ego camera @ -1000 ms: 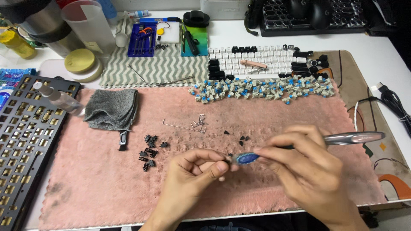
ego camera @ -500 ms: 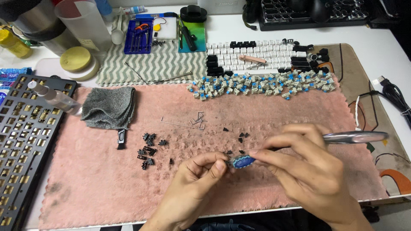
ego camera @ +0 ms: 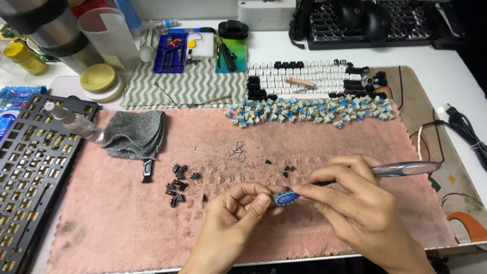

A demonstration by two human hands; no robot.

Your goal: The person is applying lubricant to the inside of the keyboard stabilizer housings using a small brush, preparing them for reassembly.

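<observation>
A person's left hand [ego camera: 238,213] is pinching a small blue piece [ego camera: 286,197] between thumb and forefinger, just above the pink mat [ego camera: 127,228] near the front edge of the bench [ego camera: 456,76]. The right hand [ego camera: 355,203] is clenching a silver pen-like tool [ego camera: 406,168] in a writing grip, its tip meeting the blue piece; what sort of tip it is cannot be made out. Small black parts [ego camera: 177,185] are lying scattered on the mat to the left of the hands, with a few more [ego camera: 288,170] just behind them and bent wires [ego camera: 228,151] further back. A grey cloth [ego camera: 134,134] is sitting crumpled toward the mat's back left corner, touching a small spray bottle [ego camera: 73,122] that is resting across a black keyboard frame [ego camera: 30,172] at the left edge. A heap of blue-topped switches [ego camera: 309,109] is running along the mat's back edge, and white and black keycaps [ego camera: 304,78] are lying in rows behind it. A yellow-lidded jar [ego camera: 99,81] is standing at the back left.
</observation>
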